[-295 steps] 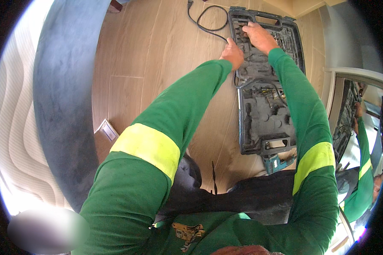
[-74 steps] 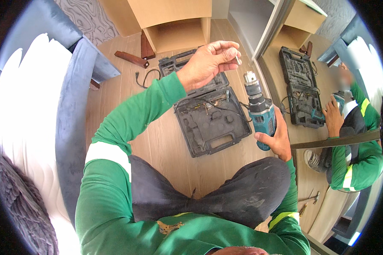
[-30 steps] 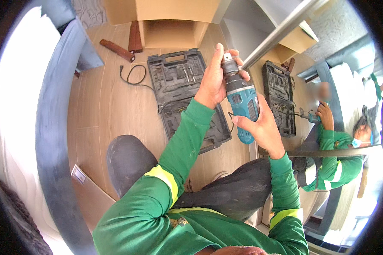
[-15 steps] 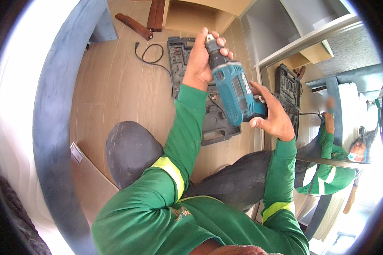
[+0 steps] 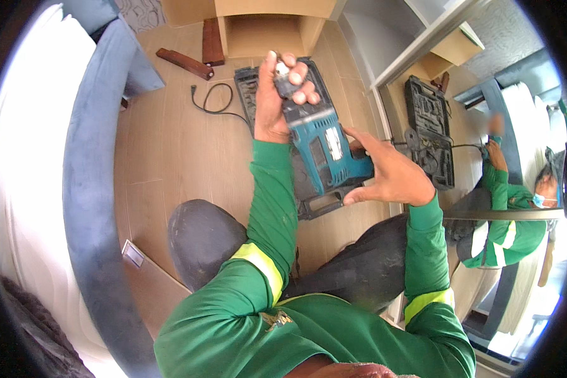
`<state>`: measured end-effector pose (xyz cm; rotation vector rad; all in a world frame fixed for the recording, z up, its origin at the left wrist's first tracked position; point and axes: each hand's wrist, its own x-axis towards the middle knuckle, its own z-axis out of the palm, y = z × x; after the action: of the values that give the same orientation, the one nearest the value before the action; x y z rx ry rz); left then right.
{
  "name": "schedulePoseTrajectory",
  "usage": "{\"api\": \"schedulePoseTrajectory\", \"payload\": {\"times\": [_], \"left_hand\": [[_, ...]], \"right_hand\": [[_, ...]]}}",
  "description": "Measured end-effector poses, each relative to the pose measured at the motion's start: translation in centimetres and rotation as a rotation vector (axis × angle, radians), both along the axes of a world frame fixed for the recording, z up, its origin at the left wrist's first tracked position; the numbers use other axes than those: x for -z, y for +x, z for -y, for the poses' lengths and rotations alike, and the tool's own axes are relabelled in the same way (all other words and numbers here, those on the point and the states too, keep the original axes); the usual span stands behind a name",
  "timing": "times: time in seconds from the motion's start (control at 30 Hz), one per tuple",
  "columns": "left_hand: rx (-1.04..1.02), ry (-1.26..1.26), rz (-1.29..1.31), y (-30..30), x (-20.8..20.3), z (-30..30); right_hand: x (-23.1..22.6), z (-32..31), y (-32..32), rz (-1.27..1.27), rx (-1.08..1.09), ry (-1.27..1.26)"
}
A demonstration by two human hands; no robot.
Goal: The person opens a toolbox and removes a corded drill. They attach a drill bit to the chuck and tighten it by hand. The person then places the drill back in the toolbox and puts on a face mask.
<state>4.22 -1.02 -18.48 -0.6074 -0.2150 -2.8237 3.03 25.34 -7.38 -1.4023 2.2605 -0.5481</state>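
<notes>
A teal and black rotary hammer drill (image 5: 324, 148) is held up in front of me, its chuck end pointing away. My left hand (image 5: 277, 101) wraps round the black front end, with fingers curled over the chuck. Close to the rear handle, my right hand (image 5: 394, 170) has its thumb and forefinger spread wide on either side of it. Its other fingers are hidden, so contact with the handle is unclear. Beneath the drill, an opened black tool case (image 5: 247, 85) lies on the floor, partly covered by the drill and hands.
A black power cord (image 5: 223, 112) with a plug loops on the wooden floor (image 5: 164, 145). Two dark red wooden pieces (image 5: 186, 63) lie near an open wooden cabinet (image 5: 268, 34). A blue-grey upholstered bed frame (image 5: 91, 170) runs along the left; a mirror (image 5: 479, 126) stands at right.
The drill has come lower and slightly left, with its body turned. My right thumb and forefinger have spread farther apart near the handle. My left hand keeps its hold on the front end.
</notes>
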Motion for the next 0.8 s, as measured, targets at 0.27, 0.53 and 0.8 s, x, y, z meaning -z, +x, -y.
{"api": "schedulePoseTrajectory", "payload": {"times": [0.27,0.53,0.8], "left_hand": [[-0.118,-0.354,0.014,1.8,-4.9,-4.0],[0.000,-0.778,0.052,3.8,-7.6,-8.2],[-0.178,-0.439,0.288,1.3,-8.0,-11.0]], "right_hand": [[-2.5,0.9,-1.0,0.106,0.298,-0.600],[-7.8,1.0,-4.5,0.176,0.130,-0.349],[0.9,-4.5,2.0,-0.129,0.248,-0.316]]}}
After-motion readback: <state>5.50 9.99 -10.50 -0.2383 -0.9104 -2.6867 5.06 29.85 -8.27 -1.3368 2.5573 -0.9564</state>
